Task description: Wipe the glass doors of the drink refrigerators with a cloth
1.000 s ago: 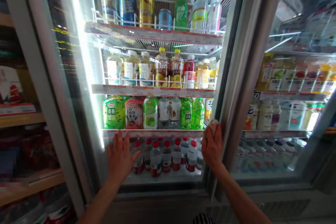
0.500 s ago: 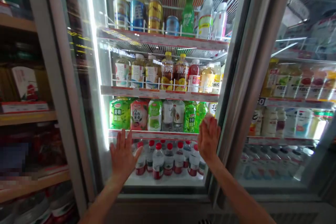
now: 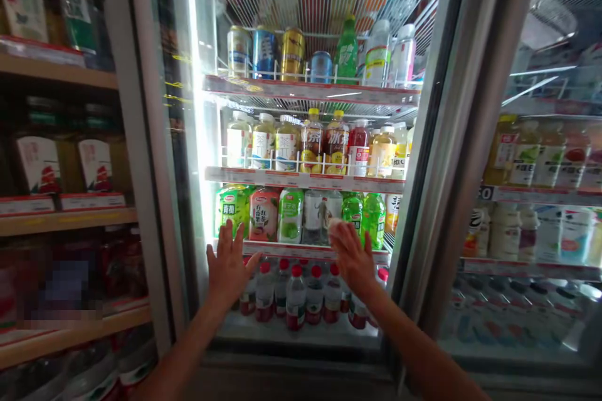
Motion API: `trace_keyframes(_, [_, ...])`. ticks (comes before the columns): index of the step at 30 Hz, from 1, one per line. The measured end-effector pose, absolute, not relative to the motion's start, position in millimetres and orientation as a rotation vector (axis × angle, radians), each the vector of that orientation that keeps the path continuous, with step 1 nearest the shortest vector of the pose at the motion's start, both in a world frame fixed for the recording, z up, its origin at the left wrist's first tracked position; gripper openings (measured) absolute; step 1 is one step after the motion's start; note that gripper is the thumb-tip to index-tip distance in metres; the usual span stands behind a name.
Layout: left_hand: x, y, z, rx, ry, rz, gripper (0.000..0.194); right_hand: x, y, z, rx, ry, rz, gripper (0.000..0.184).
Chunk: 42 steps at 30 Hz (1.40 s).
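Observation:
My left hand [image 3: 231,263] is raised with its fingers spread, holding nothing. It is in front of the lower left of a lit drinks cooler, level with a green bottle [image 3: 229,207]. My right hand [image 3: 355,263] is curled over a crumpled pale cloth [image 3: 335,227], which shows only in part past the fingers. That hand and cloth stand before the middle of the cooler, covering parts of a clear bottle [image 3: 312,216] and a green bottle [image 3: 352,205]. Whether either palm touches the cooler's glass I cannot tell.
Cans and bottles line the cooler's wire shelves, with red-capped water bottles [image 3: 296,301] at the bottom. A metal door frame [image 3: 463,138] rises at right, beside another cooler of drinks [image 3: 550,156]. Wooden shelves [image 3: 61,220] with large bottles stand at left.
My right hand has moved left with the cloth, from beside the right door frame toward the middle. My left hand stays spread. The whole view has shifted a little left and upward.

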State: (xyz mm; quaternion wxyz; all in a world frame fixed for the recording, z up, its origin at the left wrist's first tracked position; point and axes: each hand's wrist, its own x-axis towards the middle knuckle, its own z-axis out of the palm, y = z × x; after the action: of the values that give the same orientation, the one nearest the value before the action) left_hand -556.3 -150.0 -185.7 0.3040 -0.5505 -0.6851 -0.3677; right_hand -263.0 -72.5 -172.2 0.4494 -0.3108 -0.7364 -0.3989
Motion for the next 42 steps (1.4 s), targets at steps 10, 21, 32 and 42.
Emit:
trace_keyframes(10, [-444.0,-147.9,-148.3,-1.904,-1.192,-1.648,0.044,-308.8,-74.5,-155.6,-0.726,-1.774,-0.849,0.068])
trace_keyframes(21, [-342.0,-89.0,-131.2,-1.830,-0.915,-1.587,0.047,-188.4,-69.4,-135.2,-0.719,-1.628,-0.958,0.068])
trace_keyframes(32, [-459.9,-83.3,-118.8,-1.484,-0.934,-1.245,0.050,-181.8,-35.0,-121.3,-0.766,-1.511,-0.999,0.055])
trace_keyframes(42, [-441.3,-75.9,-137.9,-1.696,-0.805,-0.996,0.049,-196.8,-37.5,-113.0,-0.841,-1.486,-1.005,0.054])
